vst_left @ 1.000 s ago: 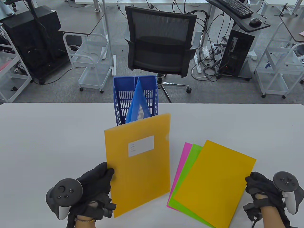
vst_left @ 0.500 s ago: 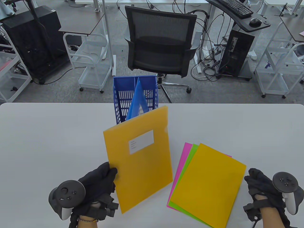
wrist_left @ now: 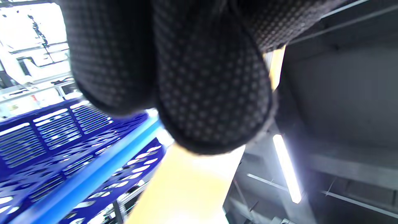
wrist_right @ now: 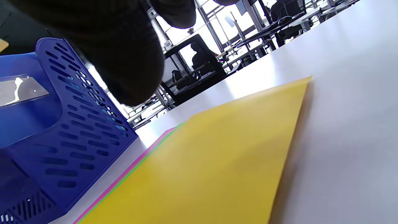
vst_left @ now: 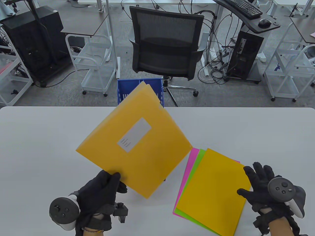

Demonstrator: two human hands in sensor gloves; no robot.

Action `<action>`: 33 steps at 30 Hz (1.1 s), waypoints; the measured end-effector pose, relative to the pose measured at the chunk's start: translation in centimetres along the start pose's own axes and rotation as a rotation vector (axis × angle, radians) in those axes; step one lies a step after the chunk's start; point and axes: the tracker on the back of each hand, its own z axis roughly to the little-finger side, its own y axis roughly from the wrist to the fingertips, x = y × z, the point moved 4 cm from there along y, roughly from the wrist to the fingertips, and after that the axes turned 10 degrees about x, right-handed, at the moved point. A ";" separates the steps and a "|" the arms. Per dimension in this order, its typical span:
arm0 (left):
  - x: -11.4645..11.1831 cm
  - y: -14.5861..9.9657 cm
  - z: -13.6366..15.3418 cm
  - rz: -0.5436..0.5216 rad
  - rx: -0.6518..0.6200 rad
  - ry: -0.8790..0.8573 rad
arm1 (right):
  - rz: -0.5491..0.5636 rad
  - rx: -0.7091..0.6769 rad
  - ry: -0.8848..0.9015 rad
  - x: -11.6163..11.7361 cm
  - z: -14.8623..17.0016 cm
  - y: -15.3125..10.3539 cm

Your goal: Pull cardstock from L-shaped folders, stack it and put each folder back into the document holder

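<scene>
My left hand (vst_left: 103, 189) pinches the lower edge of an orange L-shaped folder (vst_left: 134, 145) with a white label, lifted and tilted above the table. The folder covers most of the blue document holder (vst_left: 128, 84) at the table's far edge; its slotted walls (wrist_left: 62, 140) fill the left wrist view beside the folder (wrist_left: 186, 186). A stack of cardstock lies at the right: yellow sheet (vst_left: 212, 191) on top, green (vst_left: 196, 164) and pink (vst_left: 193, 153) beneath. My right hand (vst_left: 258, 184) lies spread and open on the yellow sheet's right edge. The yellow sheet (wrist_right: 217, 168) and holder (wrist_right: 62, 124) show in the right wrist view.
A black mesh office chair (vst_left: 166, 41) stands behind the table, past the holder. White carts, desks and computer towers fill the room beyond. The white table (vst_left: 37, 147) stretches bare to the left of the folder.
The left hand has lifted the orange folder and turned it counter-clockwise, so it now hides the holder's blue folder. The right hand opened its fingers onto the yellow sheet's edge.
</scene>
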 end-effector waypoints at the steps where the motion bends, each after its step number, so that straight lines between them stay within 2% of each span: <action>1: 0.1 -0.1 -0.2 -0.017 -0.018 -0.021 | -0.014 -0.009 -0.006 0.1 -0.1 -0.1; 8: 1.2 -0.9 -1.6 -0.149 -0.095 -0.097 | -0.013 -0.038 -0.051 0.5 -1.0 -0.3; 10: 1.5 -1.1 -2.2 -0.214 -0.110 -0.093 | -0.025 -0.028 -0.071 0.7 -1.1 -0.3; 16: 1.4 -1.3 -3.8 -0.277 -0.150 -0.040 | -0.026 -0.056 -0.115 1.2 -1.9 -0.6; 19: 0.7 -1.3 -4.5 -0.276 -0.170 -0.004 | -0.021 -0.082 -0.122 1.3 -2.5 -0.8; 24: -1.3 -0.8 -4.7 -0.255 -0.129 0.103 | -0.023 -0.108 -0.132 1.5 -3.1 -1.0; 33: -5.5 0.8 -2.9 -0.221 0.002 0.294 | -0.037 -0.115 -0.140 1.7 -3.4 -1.0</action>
